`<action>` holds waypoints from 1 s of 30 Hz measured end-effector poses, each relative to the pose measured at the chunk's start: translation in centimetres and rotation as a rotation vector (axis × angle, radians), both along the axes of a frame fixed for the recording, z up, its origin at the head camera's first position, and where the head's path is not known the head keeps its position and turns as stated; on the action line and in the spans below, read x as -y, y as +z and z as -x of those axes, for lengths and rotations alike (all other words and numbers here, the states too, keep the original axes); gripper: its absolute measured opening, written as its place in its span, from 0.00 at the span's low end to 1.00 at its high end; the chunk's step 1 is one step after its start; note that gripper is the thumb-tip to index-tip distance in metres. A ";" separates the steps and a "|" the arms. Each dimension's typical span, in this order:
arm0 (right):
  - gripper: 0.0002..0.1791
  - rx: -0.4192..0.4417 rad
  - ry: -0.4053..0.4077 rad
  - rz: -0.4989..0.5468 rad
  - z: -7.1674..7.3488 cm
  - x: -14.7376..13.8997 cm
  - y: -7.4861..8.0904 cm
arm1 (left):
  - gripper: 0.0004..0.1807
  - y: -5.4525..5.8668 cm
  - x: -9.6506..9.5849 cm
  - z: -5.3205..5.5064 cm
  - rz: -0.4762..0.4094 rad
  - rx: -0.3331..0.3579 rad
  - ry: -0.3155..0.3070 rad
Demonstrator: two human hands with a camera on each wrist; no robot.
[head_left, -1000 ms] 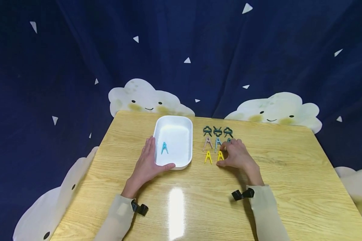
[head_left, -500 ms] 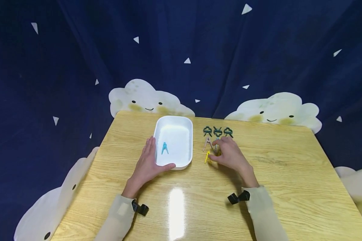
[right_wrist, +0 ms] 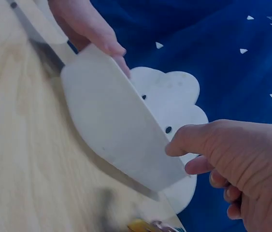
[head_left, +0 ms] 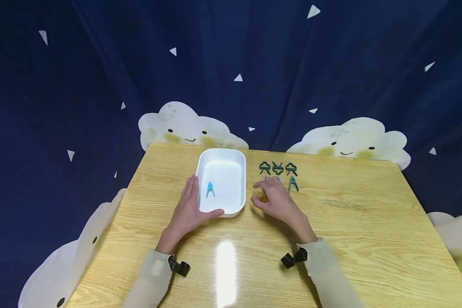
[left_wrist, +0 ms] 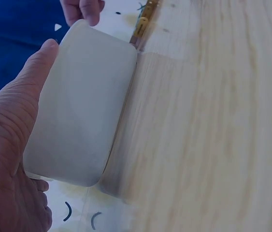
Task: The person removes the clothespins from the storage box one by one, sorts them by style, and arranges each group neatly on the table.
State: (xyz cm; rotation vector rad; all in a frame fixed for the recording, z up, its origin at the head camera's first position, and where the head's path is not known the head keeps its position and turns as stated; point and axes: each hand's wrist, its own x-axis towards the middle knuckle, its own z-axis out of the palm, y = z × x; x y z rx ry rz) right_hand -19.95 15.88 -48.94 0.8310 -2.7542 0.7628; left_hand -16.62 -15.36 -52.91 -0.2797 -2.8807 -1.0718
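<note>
My left hand (head_left: 188,214) lies against a white plastic tray (head_left: 236,171), its straight fingers along the left side and its thumb across the near rim. In the tray lies a light blue clothespin (head_left: 210,189). My right hand (head_left: 279,203) is over the clothespins right of the tray, thumb and index fingertips apart with nothing visible between them. Below it a yellow clothespin (head_left: 264,197) peeks out; the others there are mostly hidden by the hand. A teal clothespin (head_left: 293,184) lies to its right. The right wrist view has the right hand (right_wrist: 251,169) close to the tray (right_wrist: 111,111).
Three dark green clips, including a middle clip (head_left: 277,168), lie in a row behind the clothespins. All rest on a wooden table (head_left: 369,222). A dark blue curtain (head_left: 215,64) with cloud pictures hangs behind it.
My right hand has moved left across the clothespins toward the tray, uncovering the teal clothespin. My left hand, the tray and the light blue clothespin have stayed in place.
</note>
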 end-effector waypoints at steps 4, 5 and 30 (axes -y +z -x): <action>0.17 -0.024 0.041 0.026 -0.2 1.3 -0.2 | 0.80 -0.1 0.1 0.0 -0.004 -0.012 -0.002; 0.16 -0.028 0.049 0.036 -0.2 1.7 -0.3 | 0.80 -0.2 0.1 0.0 -0.003 -0.018 -0.002; 0.16 -0.012 0.158 -0.027 1.2 7.8 -0.9 | 0.79 -0.1 0.0 -0.1 0.010 -0.027 -0.007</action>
